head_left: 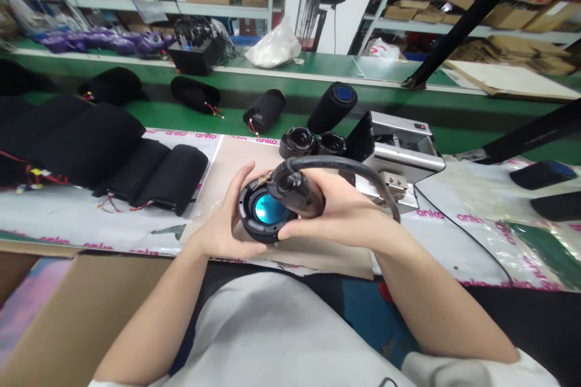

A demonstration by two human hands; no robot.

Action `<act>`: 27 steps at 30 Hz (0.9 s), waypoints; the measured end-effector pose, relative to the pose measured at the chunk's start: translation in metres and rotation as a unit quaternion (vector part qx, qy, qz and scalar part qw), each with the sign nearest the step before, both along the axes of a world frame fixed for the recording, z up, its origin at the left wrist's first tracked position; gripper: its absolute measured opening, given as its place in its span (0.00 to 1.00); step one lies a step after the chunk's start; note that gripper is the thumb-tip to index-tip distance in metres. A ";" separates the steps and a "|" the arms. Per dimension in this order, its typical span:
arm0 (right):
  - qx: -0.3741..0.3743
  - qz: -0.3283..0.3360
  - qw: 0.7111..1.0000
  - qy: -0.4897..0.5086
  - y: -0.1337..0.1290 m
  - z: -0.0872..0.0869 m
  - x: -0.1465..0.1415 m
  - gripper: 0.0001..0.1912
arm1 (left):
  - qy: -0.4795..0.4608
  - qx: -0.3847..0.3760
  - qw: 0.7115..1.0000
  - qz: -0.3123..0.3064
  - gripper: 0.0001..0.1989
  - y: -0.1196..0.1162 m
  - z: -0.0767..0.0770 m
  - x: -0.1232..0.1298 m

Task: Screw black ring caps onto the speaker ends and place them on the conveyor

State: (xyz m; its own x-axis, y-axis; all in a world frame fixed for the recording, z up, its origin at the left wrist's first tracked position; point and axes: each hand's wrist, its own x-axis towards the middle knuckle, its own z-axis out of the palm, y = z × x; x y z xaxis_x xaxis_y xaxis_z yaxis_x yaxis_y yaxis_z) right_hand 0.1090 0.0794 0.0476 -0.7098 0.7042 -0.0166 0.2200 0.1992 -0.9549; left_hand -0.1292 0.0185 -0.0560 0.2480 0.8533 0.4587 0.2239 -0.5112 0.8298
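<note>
A round black speaker unit [247, 225] with a shiny blue centre faces up, just above the brown work mat. My left hand [222, 224] is closed around its left side, thumb at the front and fingers behind. In my right hand [345, 208] is a dark corded electric screwdriver [304, 196], gripped and tilted over the speaker unit's right rim. Its thick cable loops back to the right over my wrist. The right thumb lies against the front of the rim. The screwdriver's tip is hidden behind my hand and the tool body.
Two black round parts [297, 142] stand behind my hands, beside a silver screw feeder box [403, 142]. A black cylindrical speaker [333, 106] lies behind them. Several black fabric sleeves [177, 178] with wires lie left. A dark pole [472, 18] slants across the back right.
</note>
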 end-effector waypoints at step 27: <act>0.110 -0.132 0.979 -0.106 -0.026 -0.029 0.020 0.40 | -0.110 -0.001 0.992 0.065 0.62 -0.019 -0.004 0.034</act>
State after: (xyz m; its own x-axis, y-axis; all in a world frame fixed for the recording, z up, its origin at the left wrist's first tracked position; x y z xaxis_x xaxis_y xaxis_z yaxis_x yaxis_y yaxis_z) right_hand 0.1291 0.0530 0.0186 -0.4999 0.8656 0.0290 0.4795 0.3044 -0.8230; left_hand -0.0950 -0.0006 -0.0602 0.0307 0.8722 0.4881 0.1012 -0.4886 0.8666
